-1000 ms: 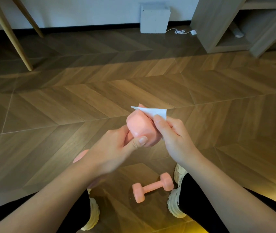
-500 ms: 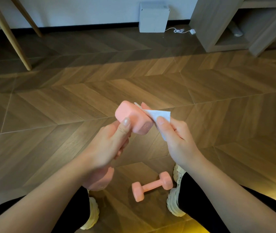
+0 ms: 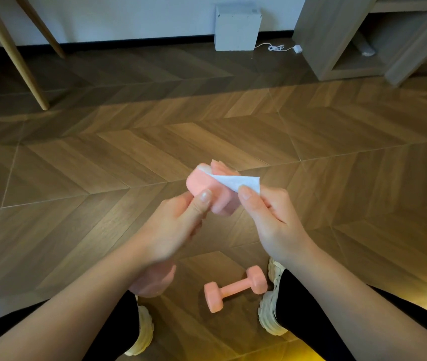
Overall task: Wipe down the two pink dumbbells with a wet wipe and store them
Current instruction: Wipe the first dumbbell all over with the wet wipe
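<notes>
My left hand grips the handle of a pink dumbbell, held upright in front of me. Its upper head shows above my thumb; its lower head shows blurred below my wrist. My right hand pinches a white wet wipe and presses it against the far side of the upper head. A second pink dumbbell lies on the wooden floor between my feet.
My two shoes stand on the herringbone wood floor. Wooden furniture legs rise at the far left. A white box with a cable sits by the wall. An open shelf unit stands at the far right.
The held dumbbell has been turned in my left hand. My right hand has slid the wipe over and around the upper head. The dumbbell on the floor has not moved.
</notes>
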Demonstrator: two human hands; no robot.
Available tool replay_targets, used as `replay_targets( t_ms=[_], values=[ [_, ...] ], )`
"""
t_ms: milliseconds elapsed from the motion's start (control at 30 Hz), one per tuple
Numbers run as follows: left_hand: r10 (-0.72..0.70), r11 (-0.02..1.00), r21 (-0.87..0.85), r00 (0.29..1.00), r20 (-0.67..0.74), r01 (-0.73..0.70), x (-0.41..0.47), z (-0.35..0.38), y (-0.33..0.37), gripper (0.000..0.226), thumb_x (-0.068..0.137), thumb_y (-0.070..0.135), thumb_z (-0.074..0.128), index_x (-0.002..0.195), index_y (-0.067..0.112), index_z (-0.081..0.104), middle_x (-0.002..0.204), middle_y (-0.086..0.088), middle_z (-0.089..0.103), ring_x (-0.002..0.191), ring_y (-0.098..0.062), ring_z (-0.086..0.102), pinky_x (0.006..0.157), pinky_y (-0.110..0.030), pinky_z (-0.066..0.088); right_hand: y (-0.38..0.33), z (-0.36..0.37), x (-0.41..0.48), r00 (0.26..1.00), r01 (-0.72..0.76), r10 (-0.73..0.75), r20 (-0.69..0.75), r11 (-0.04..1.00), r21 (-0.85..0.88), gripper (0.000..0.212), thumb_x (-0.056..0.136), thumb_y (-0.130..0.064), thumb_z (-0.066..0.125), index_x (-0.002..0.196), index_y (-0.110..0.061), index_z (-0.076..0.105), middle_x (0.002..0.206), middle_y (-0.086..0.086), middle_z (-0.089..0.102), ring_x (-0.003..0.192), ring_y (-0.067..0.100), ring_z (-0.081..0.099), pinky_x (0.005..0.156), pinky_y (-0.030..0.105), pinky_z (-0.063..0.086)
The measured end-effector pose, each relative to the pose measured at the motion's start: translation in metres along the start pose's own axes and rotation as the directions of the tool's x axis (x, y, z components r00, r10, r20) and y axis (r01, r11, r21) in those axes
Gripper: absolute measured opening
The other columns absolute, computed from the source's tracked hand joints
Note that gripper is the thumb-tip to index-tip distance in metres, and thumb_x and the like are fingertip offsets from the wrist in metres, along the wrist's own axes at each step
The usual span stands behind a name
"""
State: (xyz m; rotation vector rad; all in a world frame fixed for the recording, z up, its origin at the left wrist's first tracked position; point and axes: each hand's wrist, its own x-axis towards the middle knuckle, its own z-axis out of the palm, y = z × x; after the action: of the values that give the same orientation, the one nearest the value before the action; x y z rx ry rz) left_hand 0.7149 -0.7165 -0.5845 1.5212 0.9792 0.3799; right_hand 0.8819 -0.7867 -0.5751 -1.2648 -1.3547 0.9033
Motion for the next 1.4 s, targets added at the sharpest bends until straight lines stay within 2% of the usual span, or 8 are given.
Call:
replay_targets(
  t_ms=[133,267,567,733,867,967,1267,1400],
  values=[
    [-0.008,0.993,-0.115,0.999,-0.052,0.002,-0.001,-0.003,0.002,0.083,0.062,0.100,0.038,0.069,0.018,0.051,0.058,0.006,0.039,0.050,-0.010,0.031,0.045,-0.021,0.027,-0.002,-0.002,-0.001,0.991,-0.090,0.083,-0.104,0.994,-0.067,0.040,0.099,-0.034,0.037,0.072,-0.052,0.061,0.052,-0.021,0.047,0.046,0.000,0.041,0.050,0.009,0.028],
    [0.125,0.991,0.054,0.992,0.014,-0.126,-0.003,-0.008,0.003,0.070,0.061,0.101,0.035,0.060,0.034,0.055,0.053,0.012,0.046,0.049,-0.004,0.035,0.049,-0.019,0.028,0.008,-0.004,0.001,0.973,-0.213,0.214,-0.082,0.977,0.022,0.037,0.101,-0.035,0.037,0.119,-0.034,0.069,0.104,-0.008,0.073,0.076,0.033,0.060,0.071,0.050,0.048],
    [0.086,0.933,0.336,0.985,0.147,-0.131,0.000,-0.006,-0.003,0.077,0.066,0.098,0.026,0.075,0.027,0.055,0.056,0.016,0.055,0.053,-0.004,0.045,0.054,-0.022,0.035,0.002,-0.002,0.002,0.989,-0.147,0.144,0.038,0.982,0.117,0.034,0.102,-0.022,0.036,0.116,-0.013,0.066,0.125,-0.014,0.066,0.117,0.004,0.059,0.096,0.024,0.046],
    [-0.025,1.000,-0.013,1.000,0.009,0.025,0.003,-0.001,-0.008,0.086,0.069,0.091,0.040,0.083,0.008,0.059,0.056,0.010,0.046,0.047,-0.008,0.037,0.049,-0.028,0.030,0.003,-0.002,-0.005,0.999,-0.036,0.037,0.034,0.999,-0.011,0.038,0.103,-0.013,0.034,0.107,-0.001,0.070,0.122,-0.008,0.068,0.123,0.007,0.057,0.110,0.035,0.040],
    [0.000,0.982,-0.189,1.000,-0.027,-0.005,0.005,-0.005,-0.004,0.077,0.062,0.099,0.046,0.068,0.022,0.053,0.060,0.007,0.038,0.053,-0.010,0.029,0.048,-0.024,0.023,0.001,-0.007,-0.004,0.980,-0.160,0.158,-0.118,0.987,-0.008,0.035,0.097,-0.041,0.040,0.072,-0.043,0.064,0.057,-0.015,0.054,0.052,0.003,0.049,0.053,0.027,0.038],
    [0.087,0.989,-0.123,0.996,0.017,-0.084,0.006,-0.007,0.000,0.070,0.059,0.099,0.048,0.067,0.030,0.057,0.059,0.011,0.039,0.056,-0.011,0.028,0.051,-0.027,0.022,0.006,-0.008,0.002,0.971,-0.224,0.231,-0.068,0.970,0.091,0.034,0.101,-0.032,0.038,0.115,-0.034,0.069,0.108,0.011,0.073,0.122,0.034,0.057,0.097,0.063,0.044],
    [0.106,0.986,-0.129,0.994,0.022,-0.102,0.007,-0.010,0.000,0.062,0.058,0.099,0.047,0.063,0.038,0.060,0.056,0.012,0.039,0.054,-0.011,0.028,0.053,-0.029,0.022,0.004,-0.009,0.001,0.968,-0.221,0.220,-0.120,0.975,0.006,0.038,0.100,-0.029,0.042,0.130,-0.022,0.065,0.110,-0.001,0.073,0.109,0.034,0.063,0.090,0.046,0.051],
    [0.144,0.989,0.033,0.986,0.083,-0.148,0.004,-0.011,0.001,0.065,0.062,0.100,0.040,0.065,0.038,0.059,0.053,0.011,0.045,0.053,-0.007,0.033,0.053,-0.030,0.026,-0.002,-0.006,0.006,0.969,-0.221,0.223,-0.105,0.975,0.027,0.039,0.100,-0.029,0.042,0.128,-0.015,0.065,0.128,-0.004,0.067,0.113,0.005,0.062,0.090,0.020,0.048]
  ],
)
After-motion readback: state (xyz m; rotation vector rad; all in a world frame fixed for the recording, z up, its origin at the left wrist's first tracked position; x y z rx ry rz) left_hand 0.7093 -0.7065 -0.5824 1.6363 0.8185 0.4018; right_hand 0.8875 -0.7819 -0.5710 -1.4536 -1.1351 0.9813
